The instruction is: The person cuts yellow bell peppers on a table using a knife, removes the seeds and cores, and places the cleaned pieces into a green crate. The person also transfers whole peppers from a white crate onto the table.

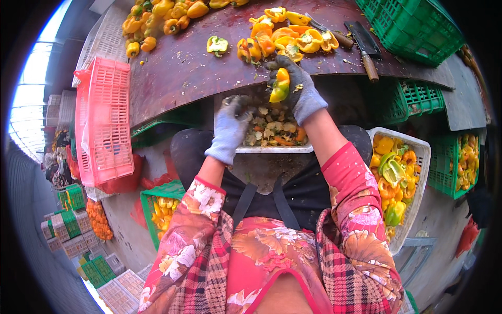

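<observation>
My right hand [292, 88], in a grey glove with a dark coated palm, holds a yellow-green bell pepper piece [280, 85] at the table's near edge. My left hand [233, 123], gloved alike, is over the left side of a white crate [274, 150] of pepper cores and scraps [274, 127]; its fingertips are dark and blurred, and whether they hold anything is unclear. Just beyond my right hand, halved orange and yellow peppers [286, 37] lie in a pile on the dark red tabletop [188, 66]. A pale green pepper half [217, 45] lies apart to their left.
A cleaver [364, 47] and a wooden-handled knife [341, 39] lie at the table's right. Whole peppers [157, 19] are heaped at the far left. A pink crate [106, 121] stands left, a green crate [415, 29] upper right. A white crate [421, 176] of cut peppers [392, 176] is at my right.
</observation>
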Demonstrator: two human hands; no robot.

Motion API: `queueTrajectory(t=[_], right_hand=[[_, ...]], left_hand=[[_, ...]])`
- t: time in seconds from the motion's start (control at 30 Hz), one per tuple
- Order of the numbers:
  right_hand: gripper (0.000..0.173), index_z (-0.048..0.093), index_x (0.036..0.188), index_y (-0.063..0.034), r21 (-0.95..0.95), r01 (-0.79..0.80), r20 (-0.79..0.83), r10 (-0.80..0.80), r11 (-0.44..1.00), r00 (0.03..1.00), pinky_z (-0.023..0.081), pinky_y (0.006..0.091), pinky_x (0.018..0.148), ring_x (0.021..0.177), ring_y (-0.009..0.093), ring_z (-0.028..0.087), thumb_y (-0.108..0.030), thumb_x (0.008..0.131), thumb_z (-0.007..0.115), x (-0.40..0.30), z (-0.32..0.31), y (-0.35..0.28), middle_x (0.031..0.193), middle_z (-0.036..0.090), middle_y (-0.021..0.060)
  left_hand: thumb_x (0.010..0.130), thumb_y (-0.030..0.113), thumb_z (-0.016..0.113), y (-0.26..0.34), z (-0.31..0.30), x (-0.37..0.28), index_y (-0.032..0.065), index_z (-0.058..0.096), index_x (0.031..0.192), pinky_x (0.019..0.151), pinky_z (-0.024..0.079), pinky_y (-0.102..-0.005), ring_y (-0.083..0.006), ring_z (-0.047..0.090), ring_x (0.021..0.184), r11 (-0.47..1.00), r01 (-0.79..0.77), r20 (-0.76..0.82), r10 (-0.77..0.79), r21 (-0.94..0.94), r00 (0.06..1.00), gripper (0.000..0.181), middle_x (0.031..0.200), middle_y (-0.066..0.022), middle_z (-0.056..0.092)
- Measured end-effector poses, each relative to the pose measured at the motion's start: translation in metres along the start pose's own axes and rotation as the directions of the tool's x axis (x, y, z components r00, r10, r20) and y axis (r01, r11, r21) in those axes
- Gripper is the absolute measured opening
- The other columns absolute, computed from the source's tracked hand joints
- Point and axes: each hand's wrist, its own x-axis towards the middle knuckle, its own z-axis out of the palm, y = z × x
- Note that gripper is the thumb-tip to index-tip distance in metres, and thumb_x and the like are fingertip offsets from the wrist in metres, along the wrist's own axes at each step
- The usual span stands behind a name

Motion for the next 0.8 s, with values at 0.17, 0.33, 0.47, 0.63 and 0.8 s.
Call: queueTrajectory(t=[0.17,0.33,0.47,0.63,0.8], right_hand=[[0.022,0.059,0.094,-0.0029,-0.017,-0.041,0.007,0.041,0.999,0.999,0.05,0.0277,0.062,0.072,0.015,0.058,-0.023,0.089,0.054,-0.013,0.01,0.005,0.085,0.06,0.0055],[0.024,0.06,0.093,-0.0008,-0.294,0.154,0.156,-0.112,0.943,0.981,0.049,0.0285,0.064,0.074,0.017,0.06,-0.024,0.089,0.054,-0.004,-0.003,0.01,0.086,0.062,0.0067],[0.028,0.062,0.081,0.0008,-0.355,0.209,-0.185,-0.287,0.911,0.94,0.047,0.0296,0.052,0.059,0.016,0.059,-0.025,0.09,0.055,-0.009,0.009,0.002,0.07,0.062,0.0075],[0.029,0.063,0.082,-0.0005,-0.533,0.357,-0.178,-0.514,0.767,0.839,0.045,0.0285,0.051,0.055,0.012,0.055,-0.026,0.092,0.053,-0.004,0.01,0.015,0.069,0.061,0.0049],[0.026,0.06,0.09,-0.0019,-0.325,0.23,-0.283,-0.326,0.917,0.902,0.046,0.0302,0.045,0.051,0.017,0.057,-0.027,0.091,0.053,-0.009,0.006,0.0,0.068,0.063,0.0086]], left_hand=[[0.083,-0.003,0.057,0.076,-0.014,0.016,-0.0018,0.06,0.102,0.075,0.05,-0.0234,-0.0117,0.062,0.079,0.855,0.195,0.172,-0.126,-0.481,0.977,0.02,0.092,-0.0066,0.065],[0.082,-0.003,0.056,0.038,-0.024,0.03,-0.0009,0.064,0.098,0.073,0.049,-0.0224,-0.0128,0.063,0.077,0.593,0.359,0.251,-0.258,-0.721,0.933,0.018,0.091,-0.0073,0.066],[0.081,-0.003,0.06,0.041,-0.023,0.009,-0.0028,0.062,0.106,0.081,0.049,-0.0251,-0.016,0.063,0.087,0.981,-0.193,0.026,0.194,-0.022,0.981,0.025,0.096,-0.0079,0.066],[0.076,0.003,0.069,0.08,0.005,0.001,0.0075,0.066,0.103,0.07,0.047,-0.027,-0.0157,0.059,0.081,0.957,-0.26,-0.01,0.261,-0.129,0.965,0.028,0.097,-0.0051,0.062],[0.076,0.02,0.066,0.045,0.002,0.001,0.0074,0.064,0.088,0.074,0.042,-0.0418,-0.0317,0.057,0.084,0.608,-0.564,0.171,0.581,0.559,0.796,0.018,0.087,-0.0111,0.061]])
